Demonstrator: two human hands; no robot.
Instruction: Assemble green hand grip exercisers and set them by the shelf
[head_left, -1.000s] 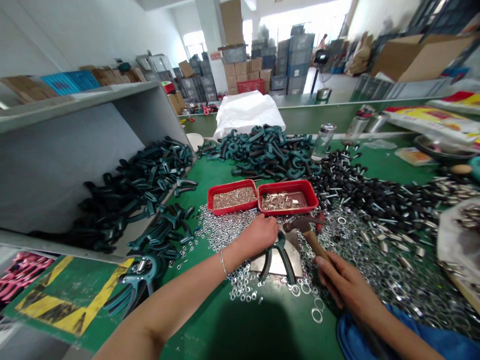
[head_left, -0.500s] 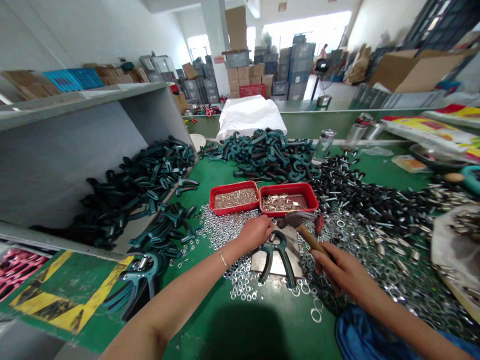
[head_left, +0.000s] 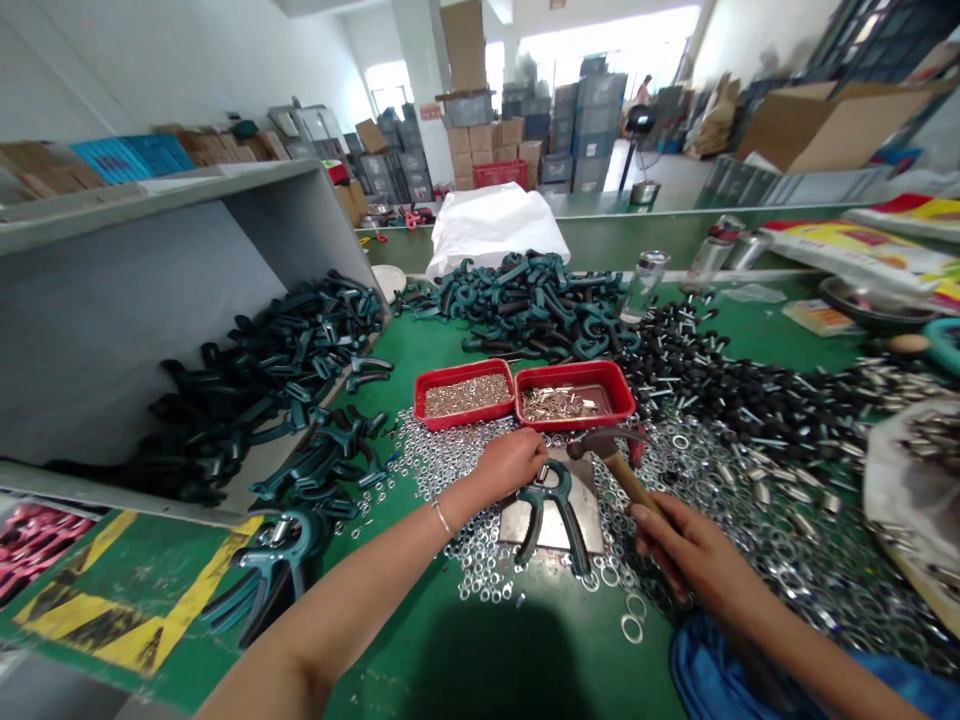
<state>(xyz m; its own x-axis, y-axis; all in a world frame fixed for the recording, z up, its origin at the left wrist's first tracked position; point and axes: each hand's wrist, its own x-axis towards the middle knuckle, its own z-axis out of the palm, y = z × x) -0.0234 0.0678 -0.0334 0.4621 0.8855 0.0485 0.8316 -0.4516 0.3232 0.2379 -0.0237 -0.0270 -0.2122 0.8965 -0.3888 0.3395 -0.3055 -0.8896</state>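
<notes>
A teal and black spring clamp (head_left: 576,535) lies on a square metal plate (head_left: 512,525), its handles spread toward me. My left hand (head_left: 514,462) is closed at the clamp's upper left end, and its fingertips hide what they pinch there. A small silver piece shows beside those fingertips. In my right hand (head_left: 686,535) is a claw hammer (head_left: 630,482), gripped by its wooden handle. The hammer's head hovers just above and to the right of the clamp, apart from it. Small metal nuts (head_left: 480,575) lie scattered around the plate.
Two red trays (head_left: 465,421) of small metal parts stand behind the plate. Teal clamp parts (head_left: 525,300) are heaped behind them and in the grey shelf (head_left: 255,240) at left. Black-headed screws (head_left: 735,385) and metal rings (head_left: 632,628) cover the right side.
The hammer's head has shifted slightly right and tilted a little, with my right hand moving slightly lower. My left hand and the clamp stay together on the plate. The camera view has shifted slightly.
</notes>
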